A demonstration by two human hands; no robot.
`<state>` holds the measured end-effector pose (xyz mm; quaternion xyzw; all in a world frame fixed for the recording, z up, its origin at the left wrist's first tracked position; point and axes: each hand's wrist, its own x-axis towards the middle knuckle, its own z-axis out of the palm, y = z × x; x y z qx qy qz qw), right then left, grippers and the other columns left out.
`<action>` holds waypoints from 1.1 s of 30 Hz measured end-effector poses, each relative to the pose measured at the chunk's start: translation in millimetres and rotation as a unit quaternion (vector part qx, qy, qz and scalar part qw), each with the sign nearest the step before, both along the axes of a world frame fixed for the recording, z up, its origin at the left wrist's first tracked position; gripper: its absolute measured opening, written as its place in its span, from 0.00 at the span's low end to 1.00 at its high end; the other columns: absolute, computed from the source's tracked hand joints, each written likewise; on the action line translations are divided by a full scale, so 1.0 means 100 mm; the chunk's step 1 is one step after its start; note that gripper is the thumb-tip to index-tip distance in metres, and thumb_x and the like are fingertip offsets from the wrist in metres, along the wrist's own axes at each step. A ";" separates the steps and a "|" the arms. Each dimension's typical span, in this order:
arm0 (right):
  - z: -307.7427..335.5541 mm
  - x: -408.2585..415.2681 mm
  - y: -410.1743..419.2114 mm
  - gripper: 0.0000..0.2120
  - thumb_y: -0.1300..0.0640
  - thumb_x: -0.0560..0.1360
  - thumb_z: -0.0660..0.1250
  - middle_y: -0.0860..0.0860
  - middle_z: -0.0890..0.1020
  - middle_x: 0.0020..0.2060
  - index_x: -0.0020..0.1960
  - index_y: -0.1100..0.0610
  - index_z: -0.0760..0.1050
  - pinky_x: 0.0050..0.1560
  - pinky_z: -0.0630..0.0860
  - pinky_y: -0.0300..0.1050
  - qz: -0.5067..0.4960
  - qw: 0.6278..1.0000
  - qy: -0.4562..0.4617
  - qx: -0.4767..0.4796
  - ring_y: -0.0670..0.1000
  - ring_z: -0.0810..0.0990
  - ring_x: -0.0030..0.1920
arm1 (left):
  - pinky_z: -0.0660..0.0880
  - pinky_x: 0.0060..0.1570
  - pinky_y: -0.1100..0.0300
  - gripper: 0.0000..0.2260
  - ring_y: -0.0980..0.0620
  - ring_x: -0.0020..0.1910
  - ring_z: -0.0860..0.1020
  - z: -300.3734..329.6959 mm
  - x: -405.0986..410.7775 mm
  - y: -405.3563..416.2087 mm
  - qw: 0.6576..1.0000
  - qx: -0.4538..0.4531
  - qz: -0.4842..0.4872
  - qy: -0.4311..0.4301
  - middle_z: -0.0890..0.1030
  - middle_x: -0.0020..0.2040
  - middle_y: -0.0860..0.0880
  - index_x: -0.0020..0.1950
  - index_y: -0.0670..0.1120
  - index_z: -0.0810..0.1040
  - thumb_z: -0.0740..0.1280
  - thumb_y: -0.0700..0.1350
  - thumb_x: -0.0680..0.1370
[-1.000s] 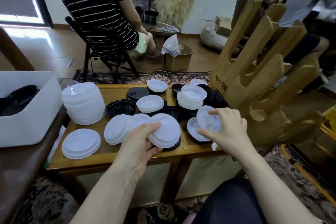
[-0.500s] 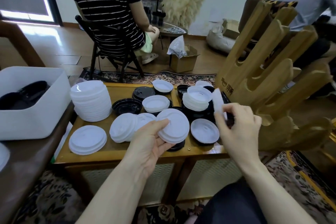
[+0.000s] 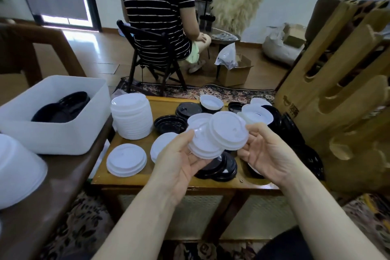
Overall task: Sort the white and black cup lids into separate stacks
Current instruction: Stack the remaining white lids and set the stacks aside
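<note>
White lids sit in a small stack in the left hand, up above the desk. The right hand holds more white lids against them. Under the hands lie black lids. A short white stack rests to the left. Farther back stands a tall white stack.

Both hands raised, palms up: left hand and right hand gripping, fingers curled.

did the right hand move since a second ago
Yes. The right hand lifted off the low wooden table and came leftward, bringing its white lid onto the left hand's stack.
</note>
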<state>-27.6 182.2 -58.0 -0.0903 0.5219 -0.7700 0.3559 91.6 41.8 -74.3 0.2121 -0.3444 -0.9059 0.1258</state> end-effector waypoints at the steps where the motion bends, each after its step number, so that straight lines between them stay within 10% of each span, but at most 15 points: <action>1: -0.01 -0.02 0.03 0.05 0.61 0.71 0.64 0.51 0.79 0.35 0.47 0.58 0.74 0.28 0.69 0.37 -0.014 1.000 0.006 0.002 0.46 0.73 0.30 | 0.83 0.41 0.52 0.10 0.45 0.49 0.85 0.00 -0.01 0.01 1.000 0.001 -0.001 -0.001 0.86 0.53 0.42 0.61 0.43 0.78 0.64 0.44 0.81; 6: -0.04 -0.09 0.12 0.15 0.57 0.72 0.67 0.56 0.81 0.45 0.57 0.62 0.79 0.48 0.66 0.49 -0.039 0.997 0.055 0.042 0.53 0.73 0.46 | 0.83 0.42 0.53 0.12 0.46 0.50 0.85 -0.01 -0.05 0.07 1.000 -0.019 -0.009 -0.010 0.86 0.54 0.43 0.62 0.43 0.78 0.63 0.45 0.82; 11: -0.07 -0.01 0.12 0.10 0.57 0.77 0.65 0.53 0.80 0.37 0.53 0.60 0.83 0.28 0.68 0.38 0.001 0.980 0.164 0.114 0.48 0.73 0.34 | 0.84 0.44 0.53 0.12 0.47 0.46 0.86 -0.04 -0.04 0.11 0.997 -0.066 -0.043 -0.019 0.86 0.53 0.43 0.62 0.44 0.79 0.63 0.46 0.83; 22: -0.11 0.06 0.09 0.08 0.55 0.77 0.69 0.47 0.81 0.33 0.52 0.55 0.83 0.30 0.67 0.36 -0.035 0.932 0.300 0.200 0.43 0.71 0.27 | 0.83 0.48 0.50 0.13 0.45 0.49 0.85 -0.01 -0.05 0.15 0.997 -0.045 -0.062 -0.014 0.86 0.54 0.42 0.62 0.41 0.80 0.62 0.45 0.83; 33: -0.09 0.08 0.11 0.12 0.55 0.75 0.67 0.52 0.78 0.32 0.55 0.59 0.82 0.27 0.66 0.37 0.006 0.972 0.202 0.116 0.47 0.70 0.29 | 0.83 0.40 0.58 0.11 0.49 0.45 0.85 0.02 -0.08 0.20 0.999 -0.033 -0.026 -0.005 0.86 0.52 0.41 0.60 0.37 0.79 0.63 0.34 0.80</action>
